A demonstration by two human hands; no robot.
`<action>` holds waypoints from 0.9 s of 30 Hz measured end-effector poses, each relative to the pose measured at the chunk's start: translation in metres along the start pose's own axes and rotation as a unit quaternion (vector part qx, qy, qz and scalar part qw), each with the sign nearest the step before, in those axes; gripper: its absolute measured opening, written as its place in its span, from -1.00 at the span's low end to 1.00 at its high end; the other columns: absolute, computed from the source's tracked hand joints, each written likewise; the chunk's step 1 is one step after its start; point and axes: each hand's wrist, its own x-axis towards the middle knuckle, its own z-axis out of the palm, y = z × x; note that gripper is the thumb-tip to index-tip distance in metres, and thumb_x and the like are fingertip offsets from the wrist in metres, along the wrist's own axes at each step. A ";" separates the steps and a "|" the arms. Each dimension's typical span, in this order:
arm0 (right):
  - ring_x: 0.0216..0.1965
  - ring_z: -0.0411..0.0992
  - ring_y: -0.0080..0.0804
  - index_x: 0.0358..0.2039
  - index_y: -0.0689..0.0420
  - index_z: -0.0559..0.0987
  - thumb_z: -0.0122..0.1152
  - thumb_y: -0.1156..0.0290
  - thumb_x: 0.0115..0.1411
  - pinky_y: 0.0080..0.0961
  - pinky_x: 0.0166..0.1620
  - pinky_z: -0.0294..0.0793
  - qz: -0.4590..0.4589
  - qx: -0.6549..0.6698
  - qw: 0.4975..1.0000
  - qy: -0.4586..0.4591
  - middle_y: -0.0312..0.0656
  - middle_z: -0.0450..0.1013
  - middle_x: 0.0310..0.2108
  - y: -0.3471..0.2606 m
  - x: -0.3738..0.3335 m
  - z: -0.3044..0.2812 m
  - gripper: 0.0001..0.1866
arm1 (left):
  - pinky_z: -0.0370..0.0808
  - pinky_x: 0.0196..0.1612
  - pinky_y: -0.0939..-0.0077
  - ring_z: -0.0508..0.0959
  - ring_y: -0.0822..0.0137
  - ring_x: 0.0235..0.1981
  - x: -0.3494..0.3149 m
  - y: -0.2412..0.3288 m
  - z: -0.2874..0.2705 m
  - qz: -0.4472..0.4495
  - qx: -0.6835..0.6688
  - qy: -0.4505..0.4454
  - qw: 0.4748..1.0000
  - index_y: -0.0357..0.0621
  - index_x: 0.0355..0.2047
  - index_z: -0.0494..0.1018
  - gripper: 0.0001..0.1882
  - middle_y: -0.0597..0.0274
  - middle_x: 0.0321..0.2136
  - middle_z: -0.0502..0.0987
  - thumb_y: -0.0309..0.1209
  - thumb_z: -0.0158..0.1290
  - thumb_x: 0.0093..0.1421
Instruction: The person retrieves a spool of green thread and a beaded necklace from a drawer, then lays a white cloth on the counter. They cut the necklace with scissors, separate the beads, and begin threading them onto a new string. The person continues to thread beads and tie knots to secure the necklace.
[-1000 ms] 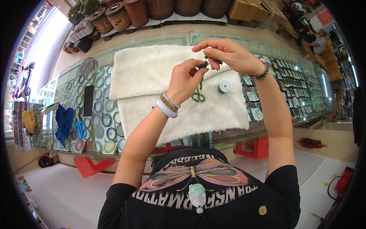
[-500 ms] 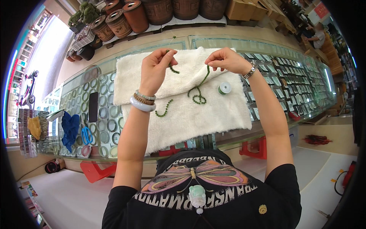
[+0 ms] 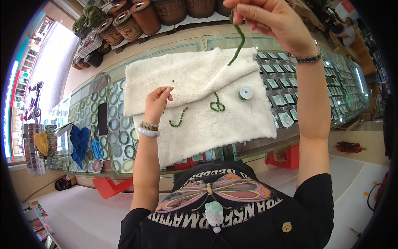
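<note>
High at the far right, my right hand (image 3: 273, 25) is closed on a dark green bead strand (image 3: 239, 43), which hangs down toward the white fluffy cloth (image 3: 232, 133). My left hand (image 3: 158, 101) is pinched over the cloth's left part; whatever its fingertips hold is too small to make out. A single green bead (image 3: 173, 81) shows just beyond those fingertips. Two short rows of green beads lie on the cloth: a curved row (image 3: 179, 118) beside my left hand and a looped row (image 3: 217, 106) in the middle. A thread spool (image 3: 245, 93) rests to their right.
Under the cloth is a glass display counter with bangles (image 3: 117, 137) at left and small packaged pieces (image 3: 286, 99) at right. A black phone (image 3: 102, 119), blue-handled scissors (image 3: 98, 150) and a blue cloth (image 3: 79, 145) lie at left. Brown barrels (image 3: 145, 17) stand beyond.
My right hand has risen up and away to the right, lifting the strand off the looped beads. My left hand has come down nearer to me, and the strand piece by it no longer hangs in view.
</note>
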 end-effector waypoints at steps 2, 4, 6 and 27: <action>-0.51 0.39 -0.76 -0.08 0.22 0.58 0.13 0.43 0.31 -0.85 -0.52 0.27 -0.009 0.013 1.000 0.017 -0.30 0.56 -0.41 -0.003 0.009 0.003 -0.78 | 0.15 -0.60 0.78 0.21 0.70 -0.66 -0.005 -0.009 -0.002 -0.007 -0.005 -0.003 1.000 -0.18 -0.13 0.56 -0.75 0.48 -0.55 0.47 -0.30 0.03 0.31; -0.51 0.39 -0.76 -0.08 0.22 0.58 0.13 0.43 0.31 -0.85 -0.52 0.27 0.008 -0.002 0.999 0.034 -0.30 0.56 -0.41 -0.002 0.015 0.003 -0.78 | 0.15 -0.60 0.78 0.21 0.70 -0.66 -0.011 -0.015 -0.005 -0.017 -0.014 -0.002 1.000 -0.18 -0.12 0.56 -0.74 0.48 -0.55 0.47 -0.30 0.03 0.31; -0.47 0.41 -0.74 -0.05 0.20 0.56 0.13 0.41 0.31 -0.84 -0.49 0.31 0.020 0.020 1.000 -0.002 -0.28 0.58 -0.36 0.012 0.023 0.008 -0.76 | 0.13 -0.61 0.77 0.20 0.70 -0.66 -0.017 -0.019 -0.007 -0.015 -0.018 0.005 1.000 -0.21 -0.10 0.55 -0.73 0.46 -0.55 0.47 -0.31 0.03 0.31; -0.42 0.52 -0.21 -0.28 0.12 0.67 0.38 0.28 0.00 -0.36 -0.30 0.48 0.200 -0.447 0.870 -0.058 -0.12 0.55 -0.51 0.222 -0.086 0.114 -0.72 | 0.11 -0.63 0.79 0.19 0.71 -0.67 -0.100 -0.067 -0.033 -0.061 -0.064 0.043 0.995 -0.25 -0.07 0.52 -0.74 0.42 -0.53 0.46 -0.37 -0.01 0.33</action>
